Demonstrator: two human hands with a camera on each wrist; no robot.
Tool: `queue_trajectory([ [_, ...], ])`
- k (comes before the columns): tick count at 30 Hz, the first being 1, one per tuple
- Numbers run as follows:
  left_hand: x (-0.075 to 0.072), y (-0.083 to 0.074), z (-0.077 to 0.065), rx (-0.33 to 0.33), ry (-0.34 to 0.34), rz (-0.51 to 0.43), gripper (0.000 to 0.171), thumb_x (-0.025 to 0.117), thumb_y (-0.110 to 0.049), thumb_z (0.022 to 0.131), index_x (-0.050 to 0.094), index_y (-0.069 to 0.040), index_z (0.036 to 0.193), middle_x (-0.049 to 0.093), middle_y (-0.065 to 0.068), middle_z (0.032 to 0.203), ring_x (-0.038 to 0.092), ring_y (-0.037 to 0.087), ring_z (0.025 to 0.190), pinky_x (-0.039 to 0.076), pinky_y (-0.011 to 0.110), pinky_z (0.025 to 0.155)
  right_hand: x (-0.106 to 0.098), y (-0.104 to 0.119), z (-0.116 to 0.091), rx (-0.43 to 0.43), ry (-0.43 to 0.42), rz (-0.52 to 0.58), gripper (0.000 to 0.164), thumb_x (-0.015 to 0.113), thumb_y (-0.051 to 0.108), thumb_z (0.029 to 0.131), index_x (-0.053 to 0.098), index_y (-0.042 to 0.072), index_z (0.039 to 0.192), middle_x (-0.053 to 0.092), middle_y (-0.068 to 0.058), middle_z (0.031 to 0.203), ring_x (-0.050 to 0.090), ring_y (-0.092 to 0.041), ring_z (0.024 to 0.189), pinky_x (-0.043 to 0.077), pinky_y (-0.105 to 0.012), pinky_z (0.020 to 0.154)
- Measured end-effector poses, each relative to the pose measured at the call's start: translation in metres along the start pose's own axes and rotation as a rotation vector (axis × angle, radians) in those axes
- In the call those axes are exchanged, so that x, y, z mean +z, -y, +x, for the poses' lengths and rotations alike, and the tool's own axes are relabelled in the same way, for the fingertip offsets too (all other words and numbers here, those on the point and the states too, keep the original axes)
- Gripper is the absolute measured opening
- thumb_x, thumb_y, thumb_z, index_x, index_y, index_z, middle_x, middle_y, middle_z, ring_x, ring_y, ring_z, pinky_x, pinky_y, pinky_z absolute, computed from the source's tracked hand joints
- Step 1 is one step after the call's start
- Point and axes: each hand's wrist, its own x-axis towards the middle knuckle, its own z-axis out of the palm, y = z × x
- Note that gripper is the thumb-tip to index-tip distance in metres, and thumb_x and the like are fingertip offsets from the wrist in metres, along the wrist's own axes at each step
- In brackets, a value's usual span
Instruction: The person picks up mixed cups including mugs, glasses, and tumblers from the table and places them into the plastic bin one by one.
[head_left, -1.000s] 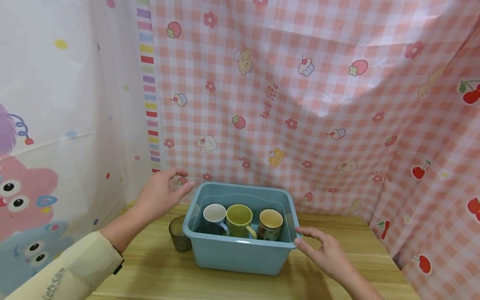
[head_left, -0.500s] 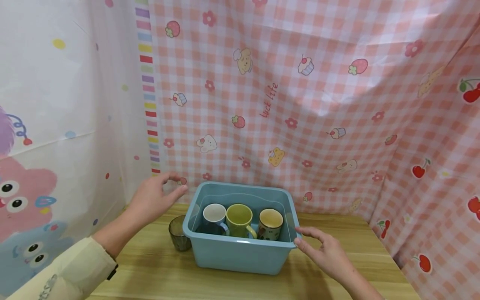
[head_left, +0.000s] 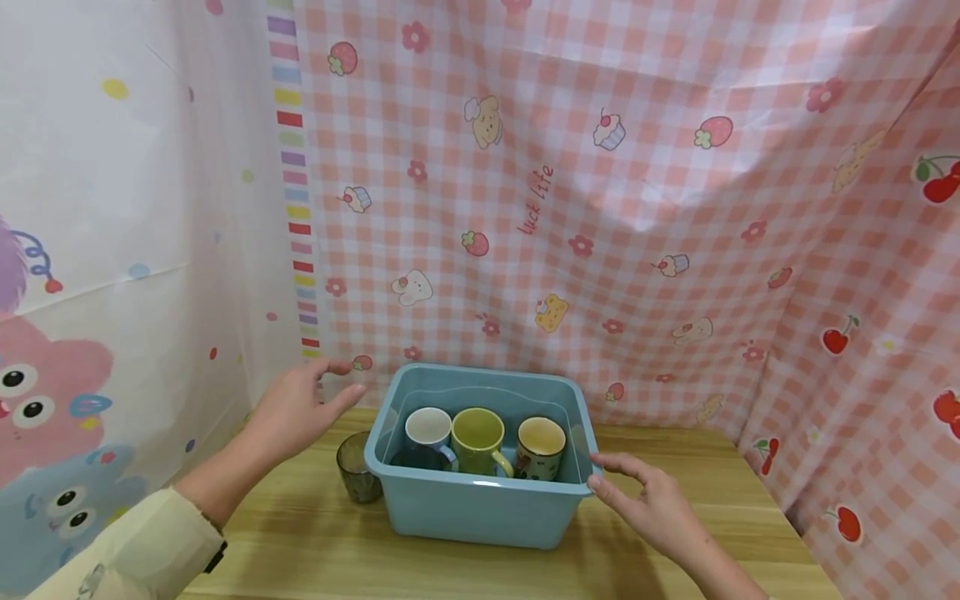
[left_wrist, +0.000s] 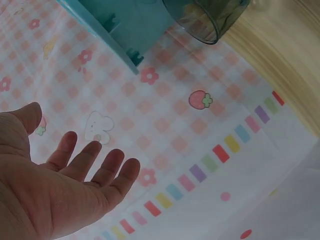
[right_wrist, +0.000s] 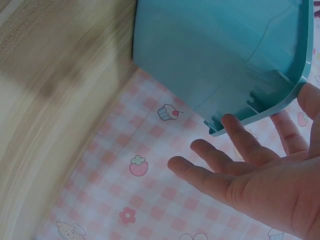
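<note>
A blue plastic bin [head_left: 480, 512] stands on the wooden table. Inside it are a white mug [head_left: 429, 427], a green mug [head_left: 471, 450] with its handle toward the right, and a cream-lined patterned mug [head_left: 538, 467]. Something dark [head_left: 418, 458], partly hidden by the front wall, lies at the left. Left of the bin, a smoky glass cup [head_left: 358, 477] stands upright close to its wall. My left hand [head_left: 292, 414] hovers above and behind that cup, fingers loosely spread, holding nothing. With relaxed fingers, my right hand [head_left: 651, 504] touches the bin's right front corner; the right wrist view shows fingertips at the rim [right_wrist: 270, 116].
A pink checked cloth [head_left: 570, 208] hangs behind the table [head_left: 675, 467], and a white cartoon-printed cloth [head_left: 150, 208] hangs at the left. A cherry-printed checked cloth [head_left: 885, 375] closes the right side.
My left hand has drawn back to the left and slightly down, away from the bin. The right hand, bin, mugs and glass cup stay where they were.
</note>
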Motion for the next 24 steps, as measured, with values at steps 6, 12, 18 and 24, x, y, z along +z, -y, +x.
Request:
queue_trajectory([
  [6, 0.004, 0.009, -0.003, -0.015, 0.048, 0.004, 0.060, 0.070, -0.046, 0.103, 0.062, -0.004, 0.144, 0.068, 0.022, 0.142, 0.074, 0.038, 0.111, 0.063, 0.056, 0.089, 0.000, 0.000, 0.000, 0.003, 0.006, 0.003, 0.039, 0.074, 0.040, 0.102, 0.074, 0.019, 0.135, 0.075, -0.009, 0.137, 0.064, -0.036, 0.137, 0.061, -0.055, 0.099],
  [12, 0.012, 0.019, -0.006, -0.038, 0.102, 0.021, 0.057, 0.073, -0.039, 0.102, 0.062, -0.001, 0.142, 0.067, 0.028, 0.140, 0.070, 0.044, 0.117, 0.061, 0.060, 0.091, -0.001, 0.000, 0.001, 0.010, 0.015, 0.000, 0.041, 0.073, 0.042, 0.102, 0.074, 0.020, 0.136, 0.074, -0.008, 0.138, 0.064, -0.036, 0.137, 0.061, -0.054, 0.097],
  [18, 0.021, 0.031, -0.006, -0.042, 0.159, 0.055, 0.055, 0.075, -0.025, 0.099, 0.060, 0.000, 0.145, 0.068, 0.030, 0.138, 0.072, 0.039, 0.104, 0.060, 0.054, 0.085, -0.001, 0.000, 0.001, 0.003, 0.021, -0.008, 0.042, 0.073, 0.044, 0.101, 0.074, 0.021, 0.137, 0.074, -0.007, 0.137, 0.064, -0.035, 0.136, 0.062, -0.052, 0.095],
  [24, 0.027, 0.041, -0.007, -0.035, 0.218, 0.052, 0.070, 0.083, -0.020, 0.090, 0.055, 0.005, 0.149, 0.071, 0.028, 0.131, 0.069, 0.029, 0.084, 0.058, 0.047, 0.077, -0.001, -0.001, 0.001, -0.016, 0.006, -0.007, 0.040, 0.073, 0.040, 0.102, 0.074, 0.020, 0.136, 0.075, -0.007, 0.136, 0.065, -0.035, 0.135, 0.060, -0.054, 0.098],
])
